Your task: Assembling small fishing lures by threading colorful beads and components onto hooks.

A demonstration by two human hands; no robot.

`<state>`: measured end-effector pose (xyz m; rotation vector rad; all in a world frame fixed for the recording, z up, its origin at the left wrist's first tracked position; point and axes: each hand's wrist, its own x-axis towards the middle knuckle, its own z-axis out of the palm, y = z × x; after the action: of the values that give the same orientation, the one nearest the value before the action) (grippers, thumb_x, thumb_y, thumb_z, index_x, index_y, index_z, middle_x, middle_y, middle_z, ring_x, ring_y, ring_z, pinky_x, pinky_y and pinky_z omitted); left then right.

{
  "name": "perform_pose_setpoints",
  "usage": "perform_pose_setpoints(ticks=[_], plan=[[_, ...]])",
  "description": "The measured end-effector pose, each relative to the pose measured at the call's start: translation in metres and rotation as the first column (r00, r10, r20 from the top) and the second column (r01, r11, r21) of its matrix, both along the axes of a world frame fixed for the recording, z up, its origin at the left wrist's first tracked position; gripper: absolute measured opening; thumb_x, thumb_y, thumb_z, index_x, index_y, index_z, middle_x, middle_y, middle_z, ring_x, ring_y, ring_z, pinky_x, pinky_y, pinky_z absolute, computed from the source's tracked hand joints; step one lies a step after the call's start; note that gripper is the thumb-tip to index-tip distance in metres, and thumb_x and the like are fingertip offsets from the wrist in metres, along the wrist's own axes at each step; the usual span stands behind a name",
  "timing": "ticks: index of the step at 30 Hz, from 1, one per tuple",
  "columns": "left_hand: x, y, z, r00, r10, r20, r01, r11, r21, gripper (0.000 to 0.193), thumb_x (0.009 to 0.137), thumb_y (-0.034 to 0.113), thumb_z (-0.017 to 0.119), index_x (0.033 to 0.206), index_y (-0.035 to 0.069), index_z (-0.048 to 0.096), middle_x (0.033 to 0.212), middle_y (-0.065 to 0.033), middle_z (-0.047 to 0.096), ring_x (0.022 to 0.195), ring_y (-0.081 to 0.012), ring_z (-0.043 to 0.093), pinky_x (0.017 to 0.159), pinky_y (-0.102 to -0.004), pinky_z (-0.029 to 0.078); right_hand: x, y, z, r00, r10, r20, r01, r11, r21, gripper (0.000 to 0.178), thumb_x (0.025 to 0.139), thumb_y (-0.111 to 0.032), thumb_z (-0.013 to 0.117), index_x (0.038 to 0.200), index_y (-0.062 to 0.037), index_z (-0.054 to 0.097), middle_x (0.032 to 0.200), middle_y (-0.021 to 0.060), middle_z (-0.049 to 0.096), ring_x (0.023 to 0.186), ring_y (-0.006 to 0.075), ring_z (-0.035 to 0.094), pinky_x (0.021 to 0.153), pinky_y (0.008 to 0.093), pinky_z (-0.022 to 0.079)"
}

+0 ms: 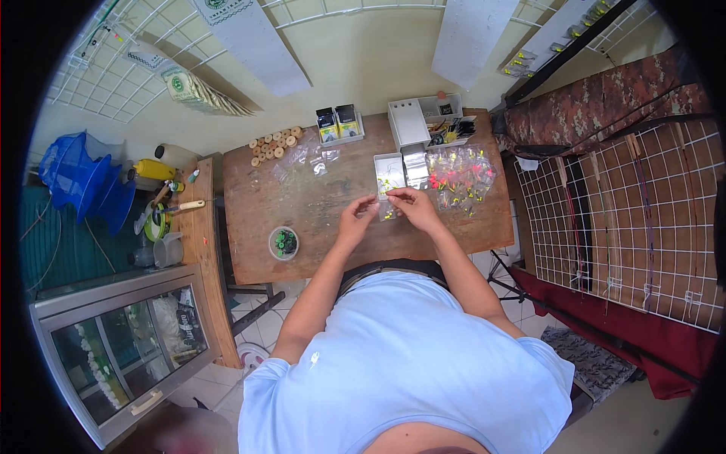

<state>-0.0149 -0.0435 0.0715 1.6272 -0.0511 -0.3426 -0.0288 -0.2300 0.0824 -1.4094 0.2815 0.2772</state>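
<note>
My left hand [357, 216] is over the wooden table [333, 204], its fingers curled together at the near left corner of a white tray [383, 166]. Whatever they hold is too small to make out. My right hand [415, 207] faces it, thumb and fingertips pinched over the tray's near edge on something tiny I cannot name. Small yellow pieces [389, 184] lie in the tray just beyond my fingertips. Between my hands, a small clear plastic bag [389, 214] with yellow bits rests on the table.
Several clear bags with pink, orange and yellow pieces [461, 178] spread right of the tray. A white organizer box [409, 122] stands behind. At left are a round tub [283, 256] of green-and-black pieces, wooden spools [265, 149] and a small box of packets [339, 139].
</note>
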Motion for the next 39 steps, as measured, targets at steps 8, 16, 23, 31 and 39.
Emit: perform_pose_setpoints(ticks=[8,16,23,31,39], plan=[[0.003,0.002,-0.001,0.993,-0.053,-0.106,0.065,0.991,0.115,0.025,0.084,0.019,0.07,0.103,0.003,0.067,0.087,-0.0031,0.068,0.079,-0.0082,0.061,0.07,-0.0222,0.047,0.0,0.007,-0.011,0.991,0.001,0.136,0.025,0.982,-0.188,0.023,0.084,-0.009,0.069,0.105,-0.003,0.065,0.076,-0.0022,0.059,0.065,0.0038,0.048,0.06,0.0195,0.043],[-0.002,0.002,-0.005,0.972,-0.091,-0.217,0.068,0.991,-0.114,0.034,0.08,0.008,0.074,0.109,0.001,0.057,0.09,-0.0051,0.067,0.083,-0.0095,0.061,0.079,-0.0238,0.049,0.0,0.006,0.003,0.989,0.013,0.144,0.004,0.993,-0.117,0.032,0.083,-0.006,0.068,0.113,-0.0029,0.06,0.082,0.0012,0.064,0.068,0.0038,0.05,0.064,0.0185,0.043],[-0.009,-0.009,0.007,0.986,-0.042,-0.16,0.019,0.989,-0.144,0.043,0.078,0.008,0.075,0.114,0.0,0.053,0.089,-0.0038,0.067,0.081,-0.0086,0.061,0.076,-0.0226,0.048,0.001,0.003,0.004,0.99,-0.046,0.131,0.053,0.997,-0.047,0.03,0.082,-0.007,0.069,0.11,-0.0011,0.06,0.083,0.0034,0.066,0.071,0.0045,0.054,0.065,0.02,0.043],[-0.018,-0.009,0.005,0.998,-0.061,0.004,0.061,0.998,0.035,0.038,0.082,0.016,0.073,0.114,0.001,0.06,0.089,-0.0037,0.067,0.081,-0.008,0.059,0.071,-0.0226,0.046,-0.007,-0.002,0.005,0.986,-0.068,0.152,0.079,0.994,-0.074,0.03,0.082,-0.009,0.071,0.11,-0.0024,0.061,0.083,0.0011,0.066,0.069,0.0028,0.05,0.064,0.0182,0.04],[-0.024,-0.011,0.007,0.995,0.008,-0.104,-0.013,0.999,-0.043,0.022,0.087,0.019,0.067,0.101,0.002,0.067,0.086,-0.0008,0.067,0.077,-0.0061,0.056,0.067,-0.022,0.044,-0.025,0.0,-0.014,0.983,-0.02,0.183,0.047,0.988,-0.146,0.03,0.082,-0.015,0.071,0.108,-0.0024,0.063,0.085,0.0041,0.068,0.073,0.0074,0.056,0.069,0.0231,0.045]])
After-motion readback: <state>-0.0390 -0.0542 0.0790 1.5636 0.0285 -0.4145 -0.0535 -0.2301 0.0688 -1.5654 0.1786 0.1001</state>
